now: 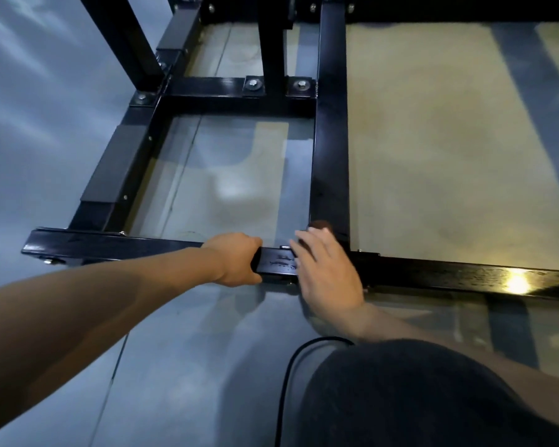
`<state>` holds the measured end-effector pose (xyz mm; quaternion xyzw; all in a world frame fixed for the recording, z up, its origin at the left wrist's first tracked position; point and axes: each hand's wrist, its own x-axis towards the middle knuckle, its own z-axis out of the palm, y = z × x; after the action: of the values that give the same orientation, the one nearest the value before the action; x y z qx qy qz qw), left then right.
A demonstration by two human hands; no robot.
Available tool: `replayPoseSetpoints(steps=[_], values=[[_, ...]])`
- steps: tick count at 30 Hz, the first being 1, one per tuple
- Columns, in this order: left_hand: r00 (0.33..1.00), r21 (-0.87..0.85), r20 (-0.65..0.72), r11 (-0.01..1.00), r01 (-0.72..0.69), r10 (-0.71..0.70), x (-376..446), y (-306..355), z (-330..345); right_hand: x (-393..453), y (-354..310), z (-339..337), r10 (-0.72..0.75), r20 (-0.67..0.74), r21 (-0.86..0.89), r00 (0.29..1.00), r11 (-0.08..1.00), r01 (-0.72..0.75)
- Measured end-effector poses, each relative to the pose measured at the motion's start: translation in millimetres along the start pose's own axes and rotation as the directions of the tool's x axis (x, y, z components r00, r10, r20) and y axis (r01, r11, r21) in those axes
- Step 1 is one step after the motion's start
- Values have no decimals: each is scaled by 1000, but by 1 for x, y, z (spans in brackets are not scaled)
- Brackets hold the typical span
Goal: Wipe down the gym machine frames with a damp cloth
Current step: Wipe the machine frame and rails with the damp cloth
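A black steel machine frame lies low on the floor, with a near crossbar running left to right and a long bar running away from me. My left hand grips the near crossbar from above, fingers curled over its far edge. My right hand lies with fingers spread over the joint where the long bar meets the crossbar. A small dark brown patch of cloth peeks out beyond its fingertips; most of the cloth is hidden under the hand. The right hand is slightly blurred.
Upright black posts and bolted plates stand at the far end of the frame. A black cable curves across the grey floor near my knee. Tan floor panels lie between the bars.
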<state>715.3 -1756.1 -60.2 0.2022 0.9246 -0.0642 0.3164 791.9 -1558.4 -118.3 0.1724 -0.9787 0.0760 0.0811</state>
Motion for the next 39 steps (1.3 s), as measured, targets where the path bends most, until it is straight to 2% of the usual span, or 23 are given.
replayPoseSetpoints(steps=[2,4,6,8,11,14,18,21,23,25,29,34,36,39], values=[[999,49,37,999,-12,10,3,5,-5,9,-8,1,-90,19,2,996,996,90],[995,112,100,993,-32,20,7,12,-13,3,3,-4,-88,39,15,995,996,87],[982,194,187,980,-41,4,13,22,-22,-16,32,-12,49,35,106,998,993,-53],[963,291,268,955,-58,-23,20,37,-30,-44,74,-23,245,60,177,968,951,-252],[938,307,345,949,-78,-35,29,63,-49,-91,148,-42,427,23,124,904,896,-426],[938,235,346,970,-69,-17,39,91,-70,-145,228,-65,541,-77,-18,837,839,-544],[972,159,231,985,-71,33,48,123,-93,-177,295,-87,675,-70,-91,735,729,-678],[993,150,52,982,-114,107,54,148,-98,-168,286,-76,633,-190,-97,750,748,-656],[987,104,-9,982,-161,162,60,166,-97,-156,265,-69,564,-239,-94,791,797,-597],[975,52,-54,976,-211,214,68,185,-96,-140,241,-61,504,-228,-63,833,846,-529],[958,-14,-56,959,-283,282,78,226,-93,-119,209,-44,455,-135,25,880,890,-456],[949,-110,-13,943,-316,316,84,258,-74,-139,240,-49,367,-187,49,911,930,-365],[949,-120,-27,942,-314,314,85,260,-67,-149,262,-51,381,-214,31,899,923,-384],[953,-148,-35,941,-303,301,87,260,-67,-167,300,-62,484,-136,-27,864,870,-492]])
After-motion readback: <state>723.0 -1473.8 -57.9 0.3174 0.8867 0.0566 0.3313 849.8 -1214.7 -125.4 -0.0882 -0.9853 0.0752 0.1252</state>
